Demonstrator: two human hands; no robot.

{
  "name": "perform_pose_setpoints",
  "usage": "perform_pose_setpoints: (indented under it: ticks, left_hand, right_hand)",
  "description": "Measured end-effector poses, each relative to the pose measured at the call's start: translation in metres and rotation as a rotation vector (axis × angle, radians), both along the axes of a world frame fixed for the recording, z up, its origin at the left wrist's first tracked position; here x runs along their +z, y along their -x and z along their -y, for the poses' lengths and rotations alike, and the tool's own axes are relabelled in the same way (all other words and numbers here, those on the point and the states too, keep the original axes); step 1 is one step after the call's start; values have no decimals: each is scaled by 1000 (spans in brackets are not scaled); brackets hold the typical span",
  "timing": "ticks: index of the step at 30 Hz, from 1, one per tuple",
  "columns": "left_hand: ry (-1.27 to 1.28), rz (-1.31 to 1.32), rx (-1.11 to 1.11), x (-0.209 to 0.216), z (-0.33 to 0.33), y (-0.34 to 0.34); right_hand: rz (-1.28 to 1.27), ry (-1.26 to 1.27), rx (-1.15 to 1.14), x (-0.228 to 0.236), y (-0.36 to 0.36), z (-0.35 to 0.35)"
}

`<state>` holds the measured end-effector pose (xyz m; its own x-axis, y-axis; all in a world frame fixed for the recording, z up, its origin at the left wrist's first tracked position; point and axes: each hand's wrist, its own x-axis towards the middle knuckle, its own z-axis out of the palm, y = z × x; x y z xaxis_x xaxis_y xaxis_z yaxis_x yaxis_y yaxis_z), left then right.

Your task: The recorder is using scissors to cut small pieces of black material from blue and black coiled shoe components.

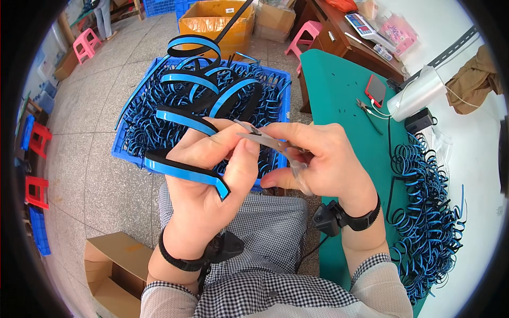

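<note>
My left hand (199, 206) is closed around a curled foam strip (183, 170), black with a shiny blue face. Loops of it pass over the fingers, and one cut end hangs by the thumb. In my right hand (336, 164) is a pair of small scissors (273, 142) with clear handles. Their metal blades are parted and lie against my left thumb and fingertip, where any strip between them is too small to make out. Below and beyond both hands stands a blue plastic crate (287, 100), heaped with similar curled strips (154, 124).
To the right is a green table (331, 106) with pliers (369, 115), a red-edged phone (376, 90), a white roll (416, 95) and piled curled strips (424, 228). An open cardboard box (119, 259) sits on the floor at lower left. A yellow carton (217, 26) stands beyond the crate.
</note>
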<state>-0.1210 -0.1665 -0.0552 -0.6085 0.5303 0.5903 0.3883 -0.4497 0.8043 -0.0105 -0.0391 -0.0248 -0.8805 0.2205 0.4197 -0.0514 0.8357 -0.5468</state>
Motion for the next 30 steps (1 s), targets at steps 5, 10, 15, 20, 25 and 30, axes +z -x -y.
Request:
perform_pose_setpoints:
  ticks: [5, 10, 15, 20, 25, 30]
  left_hand:
    - [110, -104, 9, 1, 1, 5]
    - [147, 33, 8, 6, -5, 5]
    - [144, 193, -64, 6, -11, 0]
    - [137, 353, -157, 10, -12, -1]
    - [98, 654, -292, 14, -3, 4]
    - [36, 818, -449, 19, 16, 24]
  right_hand:
    - [35, -24, 2, -5, 0, -8]
    - [80, 491, -83, -5, 0, -8]
    - [-135, 727, 65, -13, 4, -7]
    - [-183, 665, 175, -21, 6, -7]
    - [-50, 426, 111, -24, 6, -7]
    - [-161, 472, 118, -22, 12, 5]
